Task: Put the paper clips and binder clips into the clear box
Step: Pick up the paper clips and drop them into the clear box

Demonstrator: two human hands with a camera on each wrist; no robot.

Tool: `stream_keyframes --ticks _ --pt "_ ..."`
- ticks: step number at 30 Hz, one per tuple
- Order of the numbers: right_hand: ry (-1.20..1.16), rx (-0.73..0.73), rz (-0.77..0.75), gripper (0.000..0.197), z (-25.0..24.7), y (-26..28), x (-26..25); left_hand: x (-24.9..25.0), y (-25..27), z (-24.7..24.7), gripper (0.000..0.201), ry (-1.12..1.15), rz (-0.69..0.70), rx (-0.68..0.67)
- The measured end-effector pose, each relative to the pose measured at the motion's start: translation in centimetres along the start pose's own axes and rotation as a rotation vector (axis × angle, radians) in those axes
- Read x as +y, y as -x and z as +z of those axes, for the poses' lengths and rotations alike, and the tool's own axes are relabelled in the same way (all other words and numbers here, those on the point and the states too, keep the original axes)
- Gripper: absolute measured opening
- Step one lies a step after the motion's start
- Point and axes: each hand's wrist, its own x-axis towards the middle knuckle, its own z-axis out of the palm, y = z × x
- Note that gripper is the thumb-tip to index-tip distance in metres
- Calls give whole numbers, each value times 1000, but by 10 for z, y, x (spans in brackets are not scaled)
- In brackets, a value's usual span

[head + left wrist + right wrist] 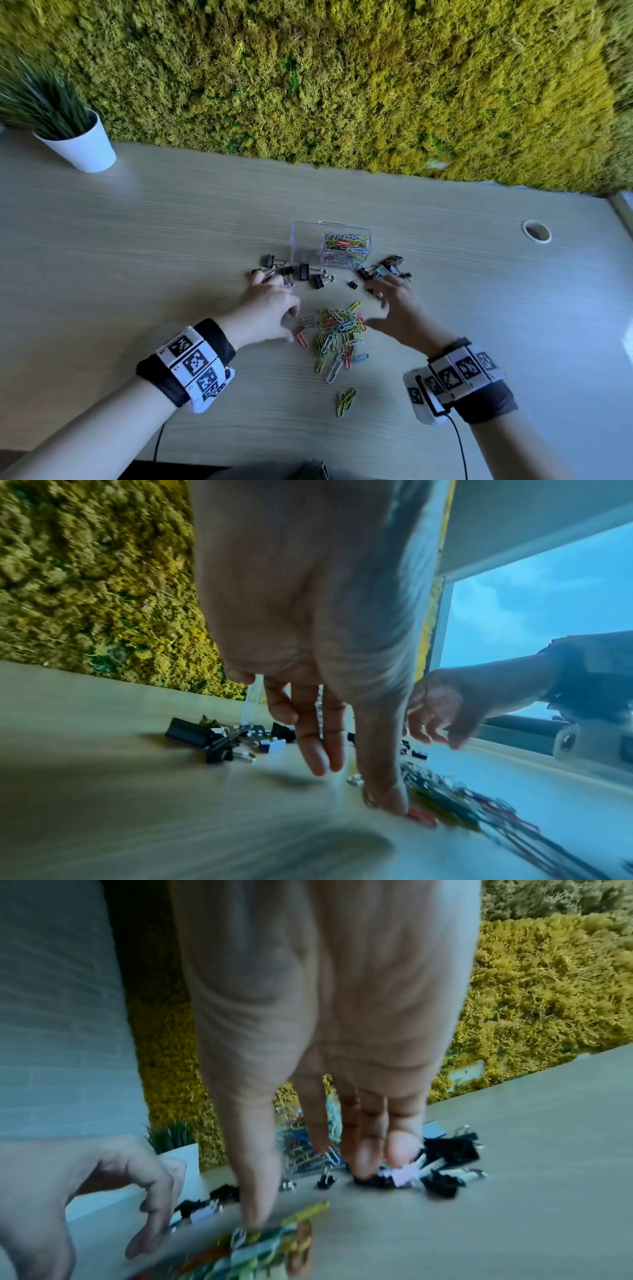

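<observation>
The clear box [308, 240] stands open on the wooden desk, with coloured paper clips heaped in its right half. Black binder clips lie to its left [303, 272] and right [390, 263]. A loose pile of coloured paper clips [339, 334] lies nearer me, with a small cluster [346, 399] below it. My left hand [274, 305] is spread at the pile's left edge, its thumb [387, 799] down on the desk beside a red clip. At the pile's right, my right hand [397, 308] is also spread, thumb by the pile [274, 1240], fingers touching binder clips [448, 1150]. Neither hand holds anything.
A white pot with a grass plant [82, 144] stands at the far left of the desk. A moss wall [342, 85] runs along the back edge. A round cable hole [536, 231] sits at the right, near a window frame [623, 209].
</observation>
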Motion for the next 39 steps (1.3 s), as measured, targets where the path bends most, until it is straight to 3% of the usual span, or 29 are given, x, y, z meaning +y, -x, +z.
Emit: stream_keyframes --ticks 3,8,12,17,21,24,28,34,39 --pt "37 -192 113 77 18 12 7 10 -2 4 41 -16 1 -55" --pt "86 -119 -23 55 29 11 -18 29 -18 8 23 31 38 18" --pt "49 -98 -91 50 29 4 -32 36 -27 6 20 35 43 54" --pt "60 -169 -15 87 22 -3 -20 19 -16 2 18 176 -5 199" --pt "219 -266 -141 94 26 -10 -23 8 -8 3 20 215 -44 244" --pt "290 -242 -224 80 32 -13 -25 8 -5 5 22 189 -36 245" --pt "182 -194 -270 46 33 -15 -28 10 -5 7 23 185 -22 245" --pt "201 -123 -260 19 29 -14 -33 13 -8 10 25 196 -24 226" --pt "244 -45 -221 8 35 -16 -25 15 -12 12 29 177 -15 232"
